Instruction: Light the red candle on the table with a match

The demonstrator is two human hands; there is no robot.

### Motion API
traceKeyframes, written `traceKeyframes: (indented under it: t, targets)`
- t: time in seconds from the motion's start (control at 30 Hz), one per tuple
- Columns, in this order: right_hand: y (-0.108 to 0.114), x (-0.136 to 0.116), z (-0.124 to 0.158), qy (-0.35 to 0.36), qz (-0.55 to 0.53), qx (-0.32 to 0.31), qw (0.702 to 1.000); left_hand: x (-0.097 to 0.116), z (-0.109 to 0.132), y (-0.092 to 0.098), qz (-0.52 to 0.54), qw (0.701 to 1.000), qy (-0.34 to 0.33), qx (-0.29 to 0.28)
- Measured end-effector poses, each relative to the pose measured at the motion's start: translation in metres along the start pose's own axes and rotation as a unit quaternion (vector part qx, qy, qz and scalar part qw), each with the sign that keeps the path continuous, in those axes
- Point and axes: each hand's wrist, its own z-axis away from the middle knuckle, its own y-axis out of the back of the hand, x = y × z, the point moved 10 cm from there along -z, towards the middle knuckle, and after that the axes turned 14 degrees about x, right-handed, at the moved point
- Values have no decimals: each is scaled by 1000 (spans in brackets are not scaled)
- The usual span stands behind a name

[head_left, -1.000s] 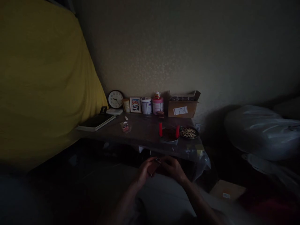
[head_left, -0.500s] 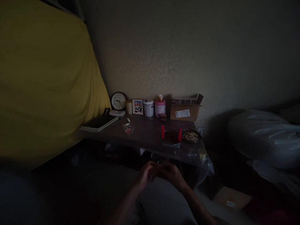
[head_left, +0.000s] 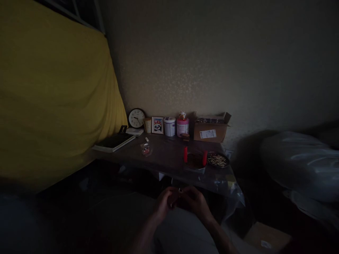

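Small brown object (head_left: 173, 199), flat-looking, with a bright piece (head_left: 180, 190) at its upper end; I held it up off the table (head_left: 165, 152), in front of the near edge. My left hand (head_left: 162, 203) grasped the brown body from its left side, fingers curled around it. My right hand (head_left: 197, 203) met the bright end, fingers bent inward; whether they pinched that piece or only rested against it, I could not tell. By my judgement the object was light and fairly stiff, perhaps smooth enough to slide, and best held by the side edges of its body, leaving the bright end free; the dimness hid its material, so I could not judge its fragility.

On the right part of the table two red cylinders (head_left: 185, 154) stood upright at opposite sides of a dark round dish (head_left: 195, 168); farther right on it lay a dish of pale sticks (head_left: 219, 167). Toward the table's left was a clear packet (head_left: 146, 150). Along the table's back stood a clock (head_left: 136, 118), a framed panda picture (head_left: 158, 125), two tubs (head_left: 170, 127) and a cardboard box (head_left: 221, 134). Left of the table hung yellow cloth (head_left: 66, 98).
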Motion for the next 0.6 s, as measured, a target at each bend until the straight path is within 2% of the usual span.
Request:
traceKeyframes:
  t: [0.2,0.3,0.47,0.6]
  targets:
    - [-9,-5,7,49,46,-24,997,0,-2,-1,13,1000,-3,4]
    - [-17,-16,14,99,78,-43,991,0,-1,-2,17,1000,2,5]
    - [-31,-41,31,229,124,-60,964,3,2,1,13,1000,4,10]
    - [-36,-44,40,284,181,-52,940,5,4,4,4,1000,0,14]
